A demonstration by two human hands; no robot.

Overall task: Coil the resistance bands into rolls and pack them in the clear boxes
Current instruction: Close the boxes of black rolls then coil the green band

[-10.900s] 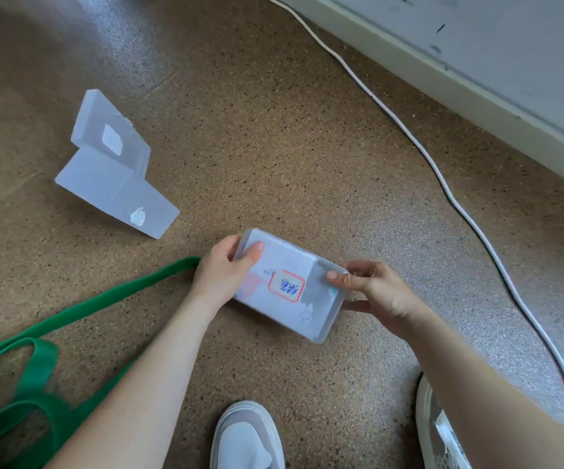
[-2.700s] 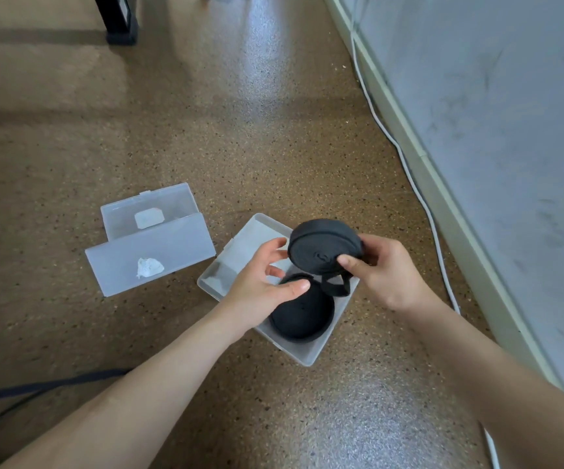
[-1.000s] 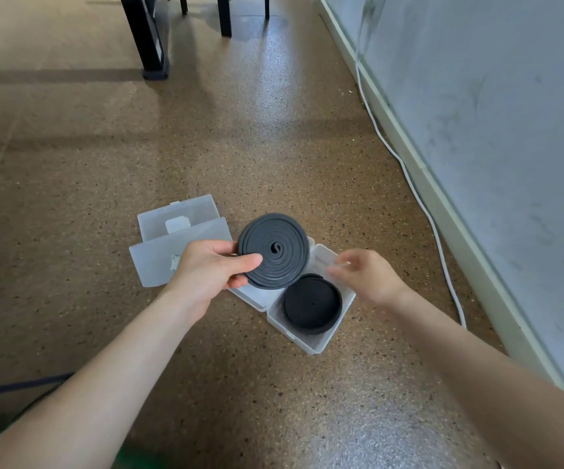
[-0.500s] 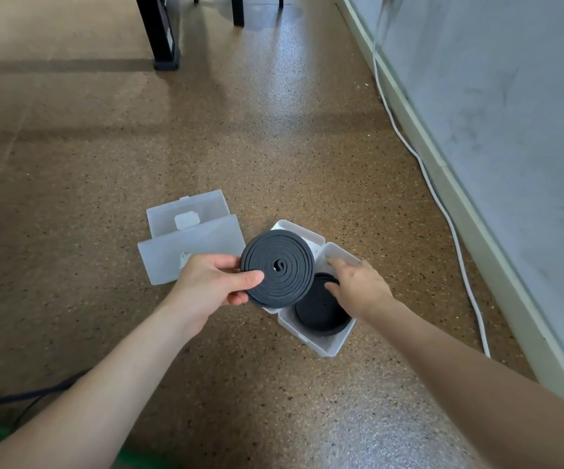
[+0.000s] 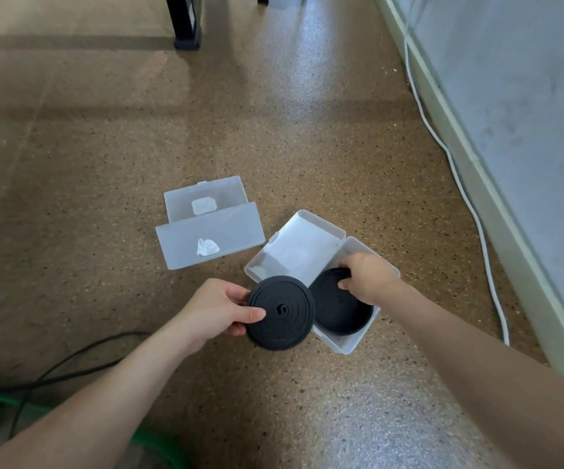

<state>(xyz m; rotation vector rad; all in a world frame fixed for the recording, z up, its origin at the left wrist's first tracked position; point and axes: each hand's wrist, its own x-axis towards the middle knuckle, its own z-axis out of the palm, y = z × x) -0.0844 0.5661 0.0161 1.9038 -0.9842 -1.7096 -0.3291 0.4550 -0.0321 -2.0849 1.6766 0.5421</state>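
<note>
Your left hand [image 5: 216, 309] pinches a roll [image 5: 280, 314] at 9 o'clock of the box [image 5: 348, 348]; right hand [image 5: 370, 279] grips the boxed roll [image 5: 341, 313]. Slacken your pinch and that coil could spring loose

clear boxes, qty 2, both open: left box [image 5: 240, 228], right box [image 5: 345, 345]. black coiled rolls, qty 2: held roll [image 5: 280, 313] in left hand [image 5: 213, 309]; boxed roll [image 5: 341, 309] in right box, right hand [image 5: 368, 279] on it. hands, qty 2. white paper bits [image 5: 208, 247] in left box, qty 2. white cable [image 5: 456, 177], qty 1, right, by wall. black furniture legs [image 5: 186, 25], qty 2, far; 2nd only at frame edge. black cord [image 5: 71, 363], near left: 2 strands seen, can't tell if 1 item. green band [image 5: 162, 450], near left: count unclear.
</note>
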